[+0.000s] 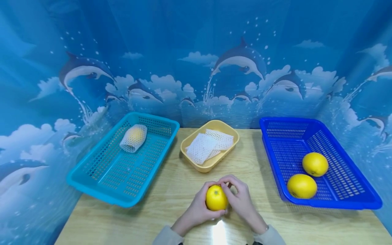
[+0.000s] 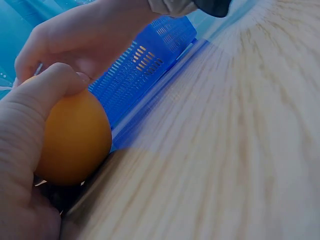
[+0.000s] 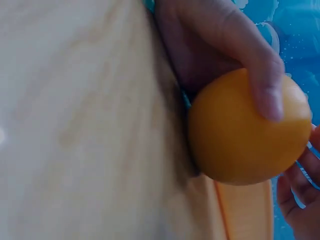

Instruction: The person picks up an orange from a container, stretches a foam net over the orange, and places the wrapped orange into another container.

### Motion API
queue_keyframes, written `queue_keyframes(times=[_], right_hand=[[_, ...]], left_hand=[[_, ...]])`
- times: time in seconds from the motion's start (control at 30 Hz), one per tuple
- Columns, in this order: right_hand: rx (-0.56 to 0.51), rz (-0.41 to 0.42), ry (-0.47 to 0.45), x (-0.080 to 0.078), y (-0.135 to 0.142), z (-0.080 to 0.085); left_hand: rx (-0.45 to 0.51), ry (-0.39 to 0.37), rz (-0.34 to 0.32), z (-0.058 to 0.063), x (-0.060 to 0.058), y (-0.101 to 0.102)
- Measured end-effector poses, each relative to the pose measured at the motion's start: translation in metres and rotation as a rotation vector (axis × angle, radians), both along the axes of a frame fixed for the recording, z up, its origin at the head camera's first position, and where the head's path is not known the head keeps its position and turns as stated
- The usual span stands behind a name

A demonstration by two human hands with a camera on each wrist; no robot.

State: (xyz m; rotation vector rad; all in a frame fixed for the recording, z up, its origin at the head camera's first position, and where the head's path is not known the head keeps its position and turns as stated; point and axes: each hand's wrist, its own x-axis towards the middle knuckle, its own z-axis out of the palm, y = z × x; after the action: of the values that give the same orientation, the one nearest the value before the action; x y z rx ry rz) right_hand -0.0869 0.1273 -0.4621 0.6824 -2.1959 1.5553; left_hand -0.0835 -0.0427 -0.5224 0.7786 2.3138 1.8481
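Note:
Above the front middle of the table, my left hand [image 1: 200,206] grips an orange [image 1: 216,198] from its left side. The left thumb lies over the fruit in the left wrist view, where the orange [image 2: 75,137] stands close to the tabletop. My right hand [image 1: 242,199] is at the orange's upper right side, its fingers bent and their tips close to the peel. In the right wrist view, part of the right hand [image 3: 305,205] shows beside the orange [image 3: 245,135]; whether its fingertips pinch anything is hidden.
A teal basket [image 1: 153,177] at left contains a fruit in a white foam net [image 1: 133,138]. Behind my hands, a yellow tray [image 1: 207,168] holds white foam nets [image 1: 202,148]. At right, a blue basket [image 1: 272,160] contains two oranges [image 1: 315,164]. A dolphin-print curtain [image 1: 196,51] stands behind.

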Motion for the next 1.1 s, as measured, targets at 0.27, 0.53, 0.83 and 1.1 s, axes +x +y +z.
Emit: queue_keyframes(times=[0.27, 0.53, 0.83, 1.1], right_hand=[[0.148, 0.015, 0.076, -0.025, 0.010, 0.001], [0.219, -0.014, 0.135, -0.053, 0.010, 0.024], [0.341, 0.009, 0.224, -0.095, -0.002, 0.036], [0.587, 0.020, 0.108, -0.121, -0.010, 0.029]], left_hand=[[-0.043, 0.020, 0.030, -0.002, 0.000, 0.000], [-0.013, 0.007, 0.020, -0.003, 0.000, 0.000], [-0.026, -0.004, 0.020, -0.002, -0.001, -0.002], [-0.017, -0.028, 0.013, 0.000, 0.001, -0.001]])
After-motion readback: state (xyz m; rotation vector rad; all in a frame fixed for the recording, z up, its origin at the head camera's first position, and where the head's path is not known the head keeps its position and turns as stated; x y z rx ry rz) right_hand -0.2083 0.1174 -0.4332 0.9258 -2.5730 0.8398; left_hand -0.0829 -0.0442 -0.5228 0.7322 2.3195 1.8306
